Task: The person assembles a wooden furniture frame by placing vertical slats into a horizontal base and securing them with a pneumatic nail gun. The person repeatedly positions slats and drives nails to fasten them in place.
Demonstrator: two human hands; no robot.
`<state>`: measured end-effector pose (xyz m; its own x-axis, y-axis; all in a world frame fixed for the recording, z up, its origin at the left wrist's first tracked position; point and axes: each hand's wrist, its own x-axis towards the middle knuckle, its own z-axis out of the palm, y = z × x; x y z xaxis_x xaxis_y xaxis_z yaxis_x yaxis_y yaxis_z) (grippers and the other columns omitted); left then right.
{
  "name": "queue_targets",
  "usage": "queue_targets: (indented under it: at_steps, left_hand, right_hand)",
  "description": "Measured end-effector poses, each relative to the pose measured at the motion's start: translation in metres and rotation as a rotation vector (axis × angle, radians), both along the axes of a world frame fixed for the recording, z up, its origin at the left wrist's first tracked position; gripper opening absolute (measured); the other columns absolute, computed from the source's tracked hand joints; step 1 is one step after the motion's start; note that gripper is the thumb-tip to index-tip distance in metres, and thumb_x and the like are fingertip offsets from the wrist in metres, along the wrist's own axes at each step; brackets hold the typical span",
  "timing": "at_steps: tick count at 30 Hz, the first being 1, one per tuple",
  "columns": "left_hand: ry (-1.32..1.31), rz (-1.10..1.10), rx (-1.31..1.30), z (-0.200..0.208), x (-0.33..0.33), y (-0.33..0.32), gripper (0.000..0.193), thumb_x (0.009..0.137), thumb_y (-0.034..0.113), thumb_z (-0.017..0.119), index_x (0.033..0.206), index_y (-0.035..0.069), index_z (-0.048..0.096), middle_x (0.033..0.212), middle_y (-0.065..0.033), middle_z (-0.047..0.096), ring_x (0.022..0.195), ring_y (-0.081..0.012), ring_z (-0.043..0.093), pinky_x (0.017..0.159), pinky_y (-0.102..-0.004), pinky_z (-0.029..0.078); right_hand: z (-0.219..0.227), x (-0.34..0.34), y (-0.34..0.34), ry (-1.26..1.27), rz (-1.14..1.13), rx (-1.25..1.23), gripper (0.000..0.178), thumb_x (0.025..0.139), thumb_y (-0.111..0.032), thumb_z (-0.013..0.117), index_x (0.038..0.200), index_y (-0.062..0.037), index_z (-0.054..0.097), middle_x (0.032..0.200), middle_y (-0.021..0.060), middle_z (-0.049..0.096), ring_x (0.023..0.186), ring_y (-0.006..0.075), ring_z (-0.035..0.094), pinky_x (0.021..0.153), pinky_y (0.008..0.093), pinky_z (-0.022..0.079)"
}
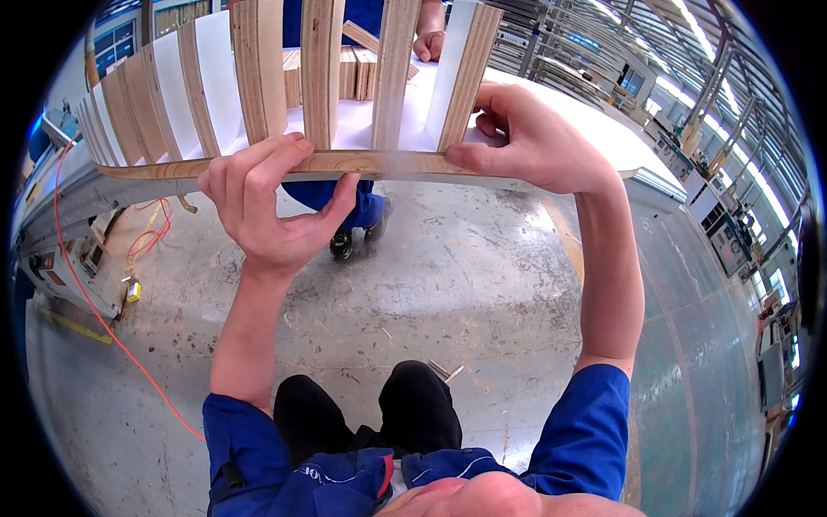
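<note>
Upright plywood slats (320, 77), several of them with white faces, stand in a row along a long, narrow wooden strip (379, 164) at the near edge of the white table. My left hand (276, 202) grips this strip, fingertips on its top by a slat's foot and thumb at its near side. At the row's right end my right hand (547, 142) is closed around the foot of the end slat (472, 77). Its thumb lies along the strip, while the other fingers curl behind the slat and are partly hidden.
Behind the slats, stacked plywood blocks (357, 73) lie on the white tabletop (564, 108). A co-worker's hand (429, 45) rests across the table. An orange hose (112, 332) trails over the floor at left. Wood scraps (446, 372) lie near my legs.
</note>
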<state>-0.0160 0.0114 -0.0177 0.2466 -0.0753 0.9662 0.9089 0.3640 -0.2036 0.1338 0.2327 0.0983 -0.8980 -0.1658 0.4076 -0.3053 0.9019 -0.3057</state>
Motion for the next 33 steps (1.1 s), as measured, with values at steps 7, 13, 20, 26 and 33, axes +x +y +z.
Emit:
queue_targets:
  at_steps: [7,13,20,26,33]
  left_hand:
    - [-0.003,0.001,0.004,0.000,0.001,0.000,0.053,0.061,0.027,0.091,0.104,0.013,0.063,0.101,0.0000,0.067,0.088,-0.0195,0.057,0.082,-0.0343,0.037]
    - [0.001,-0.001,0.005,0.001,0.001,0.001,0.052,0.062,0.027,0.090,0.103,0.013,0.063,0.101,-0.0005,0.067,0.088,-0.0195,0.058,0.082,-0.0346,0.037]
    - [-0.017,0.003,-0.005,0.000,0.003,0.000,0.052,0.062,0.027,0.091,0.104,0.013,0.062,0.102,-0.0008,0.068,0.090,-0.0192,0.058,0.083,-0.0352,0.037]
    - [-0.006,-0.007,-0.006,0.001,0.002,-0.002,0.054,0.062,0.028,0.091,0.105,0.013,0.062,0.102,-0.0006,0.067,0.090,-0.0190,0.058,0.083,-0.0352,0.036]
    - [-0.009,-0.004,0.007,0.001,0.003,0.001,0.053,0.062,0.028,0.091,0.104,0.014,0.062,0.101,0.0000,0.067,0.089,-0.0193,0.058,0.083,-0.0344,0.036]
  right_hand:
    - [0.001,0.000,-0.002,0.010,-0.009,0.003,0.045,0.078,-0.038,0.072,0.096,0.0036,0.071,0.085,0.0101,0.066,0.074,0.0170,0.059,0.062,0.0268,0.045]
    - [0.001,0.001,-0.001,0.015,-0.011,0.011,0.046,0.079,-0.038,0.072,0.097,0.0039,0.071,0.085,0.0103,0.066,0.073,0.0170,0.058,0.062,0.0270,0.045]
    - [0.001,0.001,-0.002,-0.001,-0.011,-0.003,0.048,0.079,-0.040,0.072,0.098,0.0046,0.071,0.085,0.0106,0.066,0.072,0.0172,0.058,0.061,0.0276,0.044]
    - [-0.002,0.000,0.007,0.047,0.015,0.010,0.057,0.081,-0.045,0.074,0.110,0.0031,0.068,0.097,0.0139,0.067,0.087,0.0206,0.064,0.071,0.0274,0.051]
    - [0.007,-0.015,-0.001,0.686,0.349,-0.459,0.036,0.097,-0.018,0.063,0.130,-0.0037,0.059,0.115,0.0107,0.064,0.107,0.0180,0.062,0.092,0.0303,0.050]
